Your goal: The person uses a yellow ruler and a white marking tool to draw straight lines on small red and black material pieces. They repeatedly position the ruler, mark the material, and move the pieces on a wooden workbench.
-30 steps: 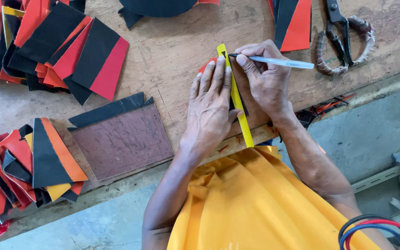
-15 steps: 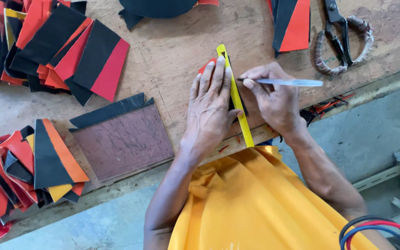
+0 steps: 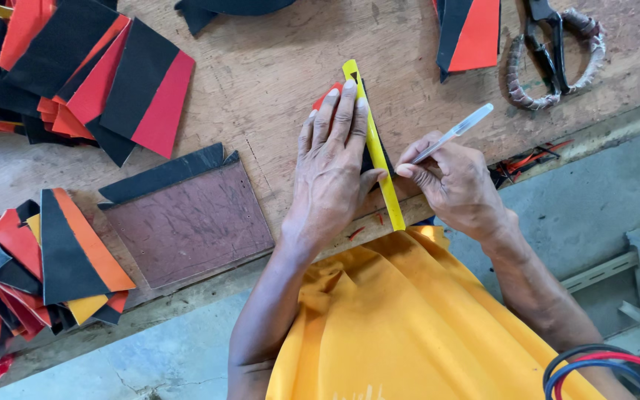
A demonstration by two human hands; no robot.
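My left hand [image 3: 331,167] lies flat, fingers spread, on a yellow ruler [image 3: 373,144] and on a red-and-black sheet piece [image 3: 327,96] that is mostly hidden beneath it. The ruler runs from the middle of the wooden table [image 3: 275,81] down to its near edge. My right hand [image 3: 453,185] holds a clear white pen [image 3: 453,133], its tip against the ruler's right edge near the lower end.
Stacks of red, black and orange cut pieces [image 3: 75,70] lie at the far left, and another stack [image 3: 35,274] at the near left. A dark brown board [image 3: 187,222] rests beside them. Scissors with wrapped handles [image 3: 553,48] and another red-black piece [image 3: 472,30] lie at the top right.
My right hand has slid the pen down along the ruler's right edge, from near its upper part toward the table's near edge. My left hand stays pressed in place.
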